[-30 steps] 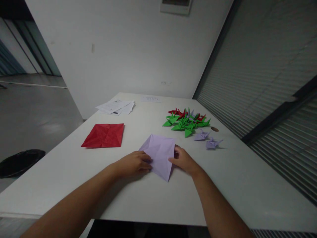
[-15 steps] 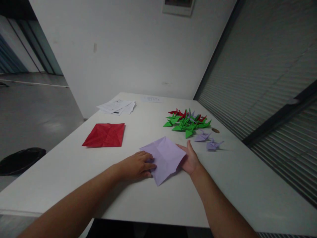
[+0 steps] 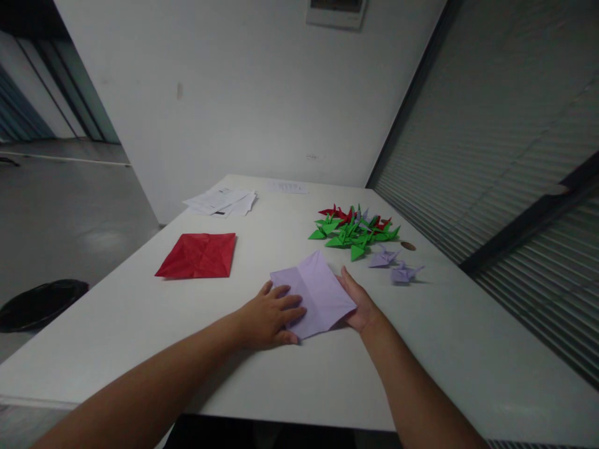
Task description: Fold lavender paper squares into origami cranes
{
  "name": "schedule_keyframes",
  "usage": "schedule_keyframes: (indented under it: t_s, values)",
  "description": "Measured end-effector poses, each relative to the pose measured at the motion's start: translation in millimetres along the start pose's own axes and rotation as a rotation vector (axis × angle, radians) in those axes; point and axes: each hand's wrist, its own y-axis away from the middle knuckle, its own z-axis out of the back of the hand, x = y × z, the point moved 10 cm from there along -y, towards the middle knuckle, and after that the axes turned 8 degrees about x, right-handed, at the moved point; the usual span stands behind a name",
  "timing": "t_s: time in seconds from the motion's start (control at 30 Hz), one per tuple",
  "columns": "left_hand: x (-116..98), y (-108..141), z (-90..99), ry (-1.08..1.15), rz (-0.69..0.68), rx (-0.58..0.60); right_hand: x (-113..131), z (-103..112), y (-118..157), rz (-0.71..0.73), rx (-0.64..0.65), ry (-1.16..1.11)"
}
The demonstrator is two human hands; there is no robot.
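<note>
Resting spread left hand (image 3: 267, 316) on smooth, creased lilac paper (image 3: 322, 294); my right hand (image 3: 361, 308) cups its edge, can't tell if clamped. Squarish, corner pointing away from me, long axis unclear.

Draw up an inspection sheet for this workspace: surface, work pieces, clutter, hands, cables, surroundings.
Surface: white table.
Work pieces: creased lilac paper between the hands; red paper to the left; folded paper cranes, green, red and lilac, at right.
Clutter: loose printed sheets toward the wall.
Hands: left hand spread on the lilac paper; right hand at its right side, fingers partly hidden.
Cables: nothing seen.
Surroundings: pale wall, window blinds.
</note>
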Motion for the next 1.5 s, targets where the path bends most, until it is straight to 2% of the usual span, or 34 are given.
schedule_keyframes:
  t_s: [0.27,0.4,0.5,0.63,0.9,1.2,1.5]
  values:
    - [2,0,-1.1,0.03,0.014,0.041,12,-13,4,0.078,0.02,0.08]
    - [2,-2,-2.0,0.036,0.022,0.052,16,-7,4,0.138,-0.022,0.132]
    - [3,-4,-2.5,0.035,0.04,0.046,17,1,4,0.182,-0.052,0.078]
    - [4,-6,-3.7,0.033,0.051,0.06,11,12,3,0.172,-0.085,-0.002]
    - [7,-7,-8.0,0.049,0.089,0.127,5,16,3,0.151,-0.087,-0.004]
    - [6,-8,-6.5,0.03,0.09,0.102,7,2,1,0.191,0.0,0.037]
    - [4,-6,-3.5,0.06,0.054,0.114,11,-17,4,0.283,0.027,0.254]
